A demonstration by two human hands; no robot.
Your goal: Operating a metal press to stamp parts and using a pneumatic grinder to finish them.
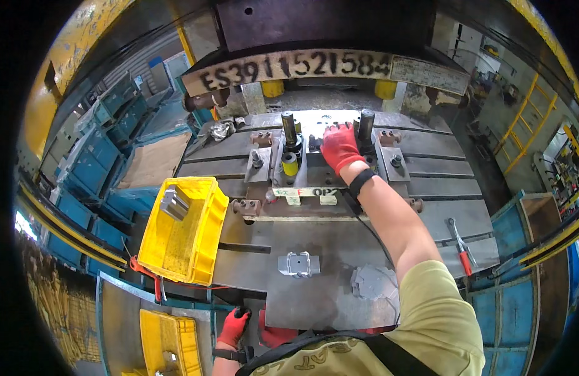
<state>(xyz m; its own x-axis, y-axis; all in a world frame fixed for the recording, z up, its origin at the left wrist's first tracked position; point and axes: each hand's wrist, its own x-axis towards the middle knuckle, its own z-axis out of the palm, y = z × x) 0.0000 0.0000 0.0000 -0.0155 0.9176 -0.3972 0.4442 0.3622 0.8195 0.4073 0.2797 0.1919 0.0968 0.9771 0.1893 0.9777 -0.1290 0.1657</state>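
My right hand (341, 148), in a red glove, reaches into the press die (311, 169) between two dark guide posts (290, 128). Its fingers are curled down over the die's middle, hiding what they grip or touch. Low at the left, my left hand (233, 327), also red-gloved, is closed beside the table's front edge. Something black and rounded shows at its fingers; I cannot make out what it is. On the near plate (302, 235) lie a small bent metal part (299, 264) and a pile of flat grey sheet pieces (373, 282).
A yellow bin (190, 250) at the left holds stacked metal parts (175, 202). Red-handled pliers (460, 247) lie at the right. Another yellow bin (170, 338) stands lower left. Above the die hangs the press's upper block (327, 25). A cable runs beside my right forearm.
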